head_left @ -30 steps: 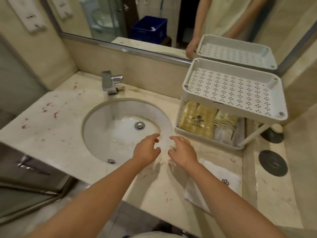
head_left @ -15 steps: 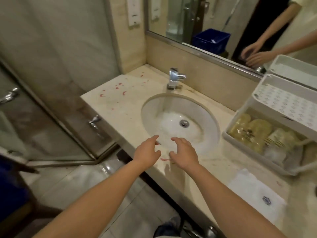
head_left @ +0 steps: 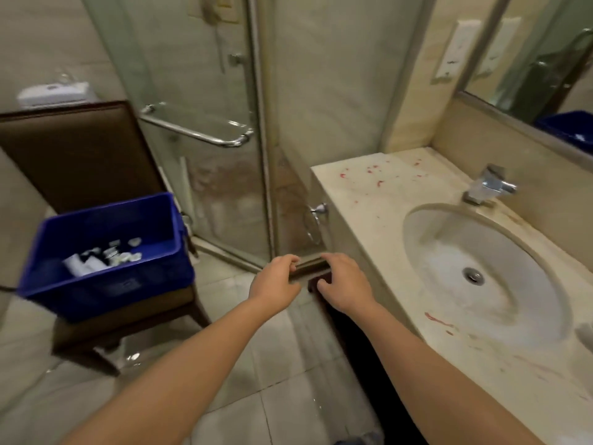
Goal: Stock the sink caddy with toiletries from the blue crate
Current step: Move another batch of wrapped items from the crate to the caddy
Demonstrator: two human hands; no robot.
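While both bare arms reach forward over the tiled floor (head_left: 282, 374), the left hand (head_left: 276, 281) and the right hand (head_left: 346, 284) hover side by side, close together but apart. Each has its fingers loosely curled and its thumb turned inward, and neither holds anything. They hang just off the near left corner of the vanity counter (head_left: 378, 200) and do not touch it.

The blue crate (head_left: 106, 292) sits to the left on the seat of a brown padded chair (head_left: 73, 155), well apart from both hands. Small white toiletries (head_left: 96, 263) lie in a loose heap on its bottom. They are blurred, so individual items cannot be told apart.

Behind the hands stands a glass shower door (head_left: 199, 194) with a chrome handle bar (head_left: 195, 131), and a chrome towel ring (head_left: 317, 216) hangs on the side of the vanity. On the right, the oval sink basin (head_left: 430, 252) is sunk into the counter, with a square chrome faucet (head_left: 487, 187) at its far rim. Red flecks (head_left: 375, 175) dot the counter left of the faucet. At far right the mirror (head_left: 542, 59) reflects a corner of the crate.
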